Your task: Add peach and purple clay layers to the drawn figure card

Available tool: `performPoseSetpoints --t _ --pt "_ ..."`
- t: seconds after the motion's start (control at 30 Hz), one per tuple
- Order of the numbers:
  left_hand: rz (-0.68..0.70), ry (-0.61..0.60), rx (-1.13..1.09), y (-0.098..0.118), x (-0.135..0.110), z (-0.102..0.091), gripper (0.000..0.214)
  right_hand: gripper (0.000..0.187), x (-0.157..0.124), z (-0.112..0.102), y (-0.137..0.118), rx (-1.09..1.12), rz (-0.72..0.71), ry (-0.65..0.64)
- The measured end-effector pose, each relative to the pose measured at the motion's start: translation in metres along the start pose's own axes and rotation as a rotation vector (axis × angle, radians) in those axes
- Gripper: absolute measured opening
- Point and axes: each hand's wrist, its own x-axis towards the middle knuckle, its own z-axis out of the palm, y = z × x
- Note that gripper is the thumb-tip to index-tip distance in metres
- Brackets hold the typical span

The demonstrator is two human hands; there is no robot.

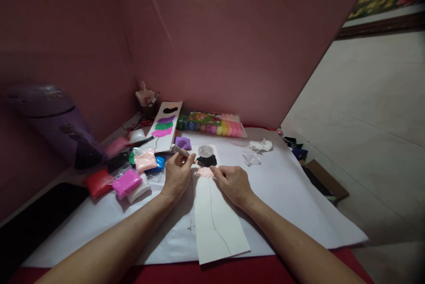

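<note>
A long strip of white paper (219, 226) lies in front of me, with a thin curved line drawn down it. Toward its far end are a textured grey patch (206, 151), a black patch (207, 160) and a peach patch (206, 172), which look like spread modelling clay. My left hand (178, 171) grips a slim pen-like tool (179, 149) beside the strip, its lower end near the peach patch. My right hand (232, 182) rests at the strip's right side, thumb and fingers closed at the peach patch's edge; anything between them is hidden.
Bags of coloured clay (126, 183) and a purple packet (183, 143) lie to the left. Behind stand a card with coloured patches (164, 126) and a pack of coloured sticks (210, 124). Crumpled white tissue (261, 145) and clear plastic (251, 158) lie right. A purple container (56, 124) stands far left.
</note>
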Motion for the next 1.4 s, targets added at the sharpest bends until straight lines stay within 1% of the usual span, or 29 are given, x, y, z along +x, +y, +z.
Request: performPoseSetpoints --t 0.17,0.37,0.47,0.8,1.07,1.4 --pt "0.014 0.019 0.01 0.0017 -0.0002 -0.0002 0.021 0.054 -0.0002 -0.0001 0.0005 0.01 -0.002 0.003" --pt "0.072 0.101 0.016 0.0033 0.0008 -0.001 0.02 0.055 0.0005 0.0008 0.0014 -0.006 -0.004 0.004" --pt "0.096 0.12 0.017 0.0029 0.0009 -0.0021 0.02 0.056 0.0007 0.0011 0.0011 -0.014 0.0 0.007" --pt "0.06 0.073 0.086 -0.0034 0.0015 -0.0049 0.021 0.055 0.0003 0.0016 0.0023 -0.031 -0.015 0.017" --pt "0.069 0.097 0.043 0.0013 0.0005 -0.0043 0.021 0.055 0.0007 0.0016 0.0011 -0.015 0.002 0.012" --pt "0.067 0.037 0.109 -0.0019 -0.0001 -0.0047 0.022 0.054 0.0 0.0007 0.0004 0.019 0.014 0.0"
